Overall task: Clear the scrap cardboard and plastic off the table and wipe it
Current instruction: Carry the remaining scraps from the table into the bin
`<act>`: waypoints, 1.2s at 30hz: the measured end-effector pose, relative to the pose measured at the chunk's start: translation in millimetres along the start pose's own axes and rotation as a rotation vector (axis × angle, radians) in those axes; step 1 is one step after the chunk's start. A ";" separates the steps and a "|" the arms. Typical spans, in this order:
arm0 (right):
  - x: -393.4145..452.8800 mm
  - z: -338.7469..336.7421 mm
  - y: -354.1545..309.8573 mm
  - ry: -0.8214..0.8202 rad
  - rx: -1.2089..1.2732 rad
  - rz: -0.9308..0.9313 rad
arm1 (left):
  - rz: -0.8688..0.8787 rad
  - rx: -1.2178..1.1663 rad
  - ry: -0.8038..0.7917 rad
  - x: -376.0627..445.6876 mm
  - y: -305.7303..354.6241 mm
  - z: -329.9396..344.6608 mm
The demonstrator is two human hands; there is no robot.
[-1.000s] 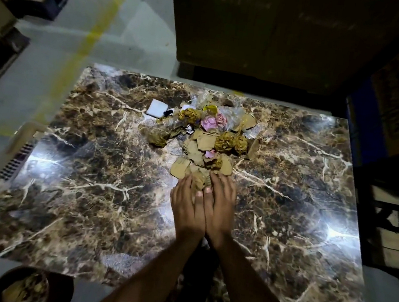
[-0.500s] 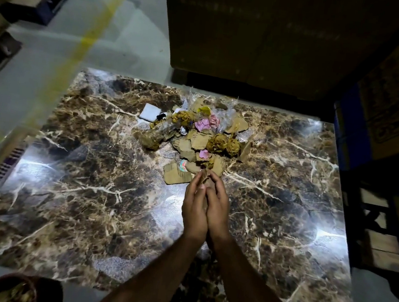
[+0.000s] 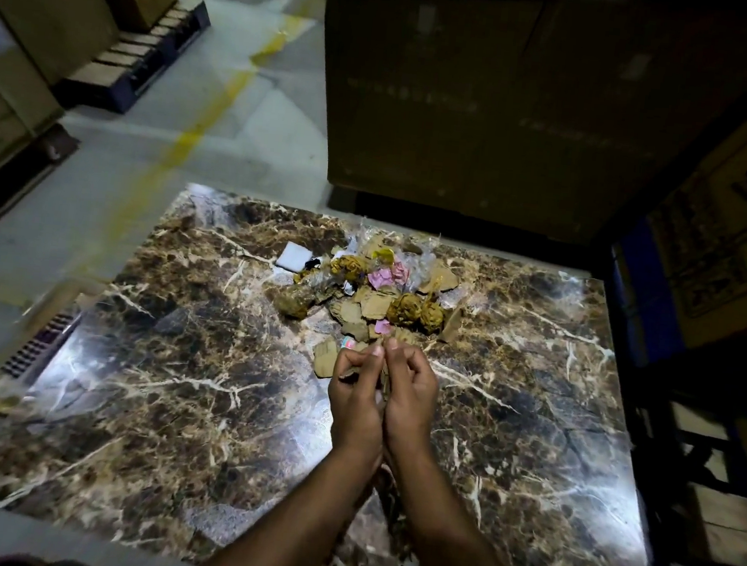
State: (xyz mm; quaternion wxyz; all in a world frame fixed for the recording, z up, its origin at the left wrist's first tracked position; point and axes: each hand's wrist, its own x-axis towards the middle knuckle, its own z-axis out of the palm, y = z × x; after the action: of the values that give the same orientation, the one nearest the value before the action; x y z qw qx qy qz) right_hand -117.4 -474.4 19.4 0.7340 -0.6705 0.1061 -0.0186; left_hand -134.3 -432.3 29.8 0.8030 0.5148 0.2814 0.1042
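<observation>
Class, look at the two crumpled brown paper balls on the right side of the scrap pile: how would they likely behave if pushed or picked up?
The crumpled brown paper balls look rounded, so a push would probably roll them across the glossy marble table. Their wrinkled, loosely wadded surface suggests that they are light and would squash under a firm hold. Sitting against the flat cardboard scraps, they may drag neighbours along.

Two bare forearms enter the view from six o'clock. No sleeve, cuff or glove covers either one as far back as the frame edge shows. The left hand [image 3: 357,385] and the right hand [image 3: 414,386] are likewise uncovered. No ring, watch, strap or bracelet is visible at either wrist or on any finger in view. Fingernails [image 3: 392,343] appear short and unpainted, pale against the dim light. Lighting is poor; finer surface detail cannot be determined. The rest of the person lies outside the frame.
</observation>
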 end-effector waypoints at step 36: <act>-362.4 414.4 77.8 -1.006 0.003 0.162 | 0.453 -0.307 1.027 -56.1 157.8 -513.7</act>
State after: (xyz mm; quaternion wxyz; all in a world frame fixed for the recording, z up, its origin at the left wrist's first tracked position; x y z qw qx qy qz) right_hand -405.5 1.2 22.4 0.6943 -0.5850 -0.2087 0.3636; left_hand -448.3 7.4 28.9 0.5866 0.3234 0.4993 0.5495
